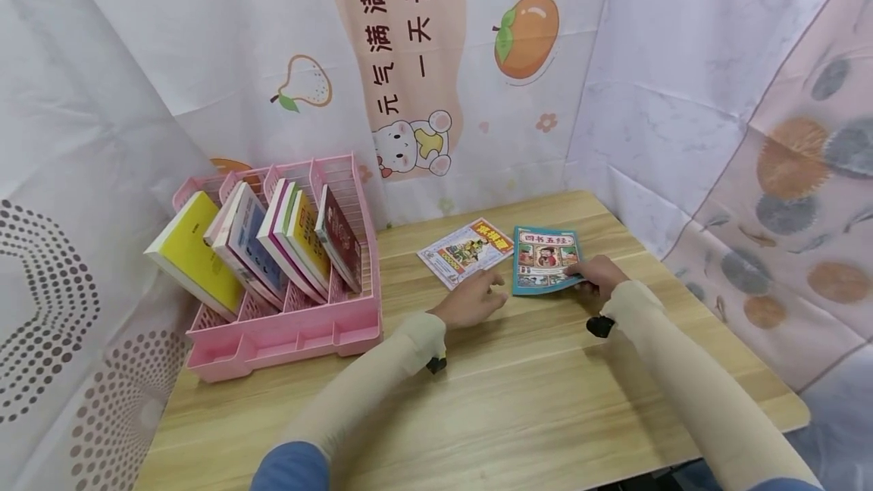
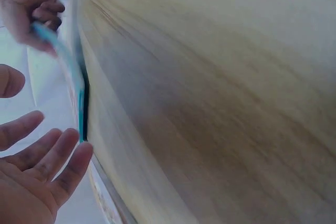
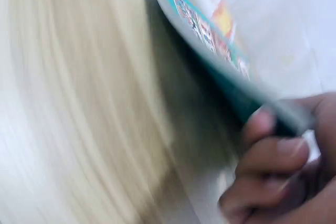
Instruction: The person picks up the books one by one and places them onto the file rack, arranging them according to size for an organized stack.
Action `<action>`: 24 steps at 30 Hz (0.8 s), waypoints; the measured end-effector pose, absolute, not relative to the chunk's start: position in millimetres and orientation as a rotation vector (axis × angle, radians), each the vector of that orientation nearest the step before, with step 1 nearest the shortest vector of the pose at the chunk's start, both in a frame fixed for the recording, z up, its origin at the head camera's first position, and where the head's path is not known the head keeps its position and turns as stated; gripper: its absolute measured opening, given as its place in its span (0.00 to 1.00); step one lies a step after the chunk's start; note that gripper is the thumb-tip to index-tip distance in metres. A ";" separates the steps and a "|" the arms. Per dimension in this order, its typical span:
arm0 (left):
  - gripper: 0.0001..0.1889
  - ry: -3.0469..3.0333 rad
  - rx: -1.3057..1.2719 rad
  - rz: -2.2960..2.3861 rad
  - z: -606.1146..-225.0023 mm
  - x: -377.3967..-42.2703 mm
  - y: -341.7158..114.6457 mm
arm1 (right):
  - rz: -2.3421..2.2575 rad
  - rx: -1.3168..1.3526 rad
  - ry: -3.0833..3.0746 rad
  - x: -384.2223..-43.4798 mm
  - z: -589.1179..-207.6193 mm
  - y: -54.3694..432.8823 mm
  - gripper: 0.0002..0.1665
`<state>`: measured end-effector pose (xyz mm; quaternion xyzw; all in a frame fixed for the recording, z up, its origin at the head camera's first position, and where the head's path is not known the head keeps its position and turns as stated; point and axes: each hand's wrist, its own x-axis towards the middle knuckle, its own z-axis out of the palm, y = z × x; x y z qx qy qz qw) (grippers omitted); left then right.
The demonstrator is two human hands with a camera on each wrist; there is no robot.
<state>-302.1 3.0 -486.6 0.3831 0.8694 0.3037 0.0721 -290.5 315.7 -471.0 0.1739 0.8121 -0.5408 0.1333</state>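
Note:
My right hand (image 1: 597, 276) pinches the right edge of a teal-bordered book (image 1: 546, 260) with a cartoon cover. That edge is lifted and bends up from the table, with a shadow beneath it in the right wrist view, where thumb and fingers (image 3: 273, 156) grip its corner. My left hand (image 1: 472, 300) hovers with loosely spread fingers in front of a white book (image 1: 464, 252) with a red and yellow title, left of the teal one. In the left wrist view the left hand (image 2: 39, 174) holds nothing, its fingertips close to the teal book's near end.
A pink rack (image 1: 286, 332) stands on the left of the wooden table (image 1: 518, 415). Several books lean in its slots, among them a yellow one (image 1: 204, 248) and a dark red one (image 1: 341, 241). Printed curtains (image 1: 477, 97) hang behind the table and at both sides.

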 end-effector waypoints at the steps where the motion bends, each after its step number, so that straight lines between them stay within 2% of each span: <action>1: 0.21 2.613 1.152 0.903 -485.5 -301.4 3.2 | -1.609 0.464 2.355 -289.7 -468.3 312.6 0.13; 6: 0.19 2.603 1.177 0.942 -480.4 -302.4 5.4 | -1.719 0.213 2.454 -291.8 -453.7 294.0 0.12; 10: 0.29 2.561 1.114 1.012 -482.5 -303.5 9.1 | -1.796 0.124 2.477 -294.8 -445.4 267.8 0.15; 13: 0.40 2.583 1.026 1.031 -482.1 -302.8 10.6 | -1.834 0.053 2.442 -295.6 -442.2 246.8 0.22; 16: 0.45 2.608 0.936 1.080 -478.3 -303.4 10.9 | -1.858 0.001 2.400 -295.4 -442.6 231.3 0.30; 21: 0.45 2.646 0.881 1.106 -468.7 -309.0 8.1 | -1.816 -0.065 2.349 -295.1 -446.9 219.1 0.40; 24: 0.43 2.703 0.880 1.087 -461.9 -311.5 5.5 | -1.775 -0.091 2.334 -296.4 -450.9 215.4 0.39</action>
